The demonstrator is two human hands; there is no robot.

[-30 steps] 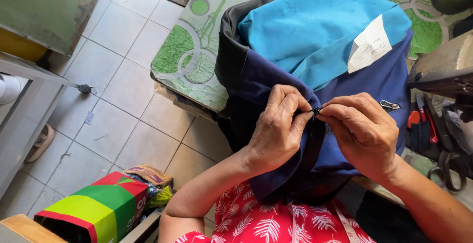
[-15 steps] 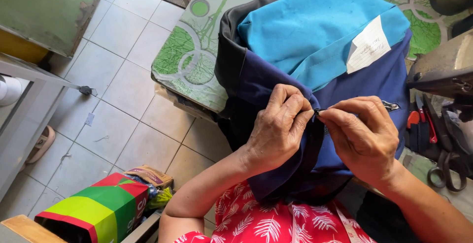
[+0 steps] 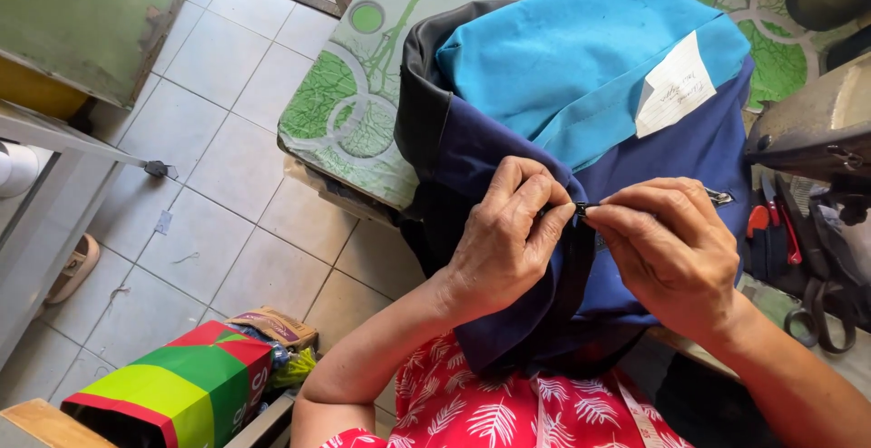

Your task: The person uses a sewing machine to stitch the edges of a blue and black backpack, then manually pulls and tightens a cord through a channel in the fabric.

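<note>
Left hand (image 3: 508,239): grasping navy fold of bag (image 3: 581,121)
Right hand (image 3: 671,248): pinching zip pull (image 3: 582,211)
Edges: bag overhangs table (image 3: 363,112) edge
Room: tiled floor (image 3: 227,194) open at left

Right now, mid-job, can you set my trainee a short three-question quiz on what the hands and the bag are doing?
1. True or false: the left hand and the right hand both pinch at the small dark zip piece on the navy and blue bag.
2. Where is the white paper tag? A) on the floor B) on the bag's light blue panel C) in the right hand
3. Fill in: the bag rests on a table with a ____ patterned cover.

Key: 1 true; 2 B; 3 green.
</note>
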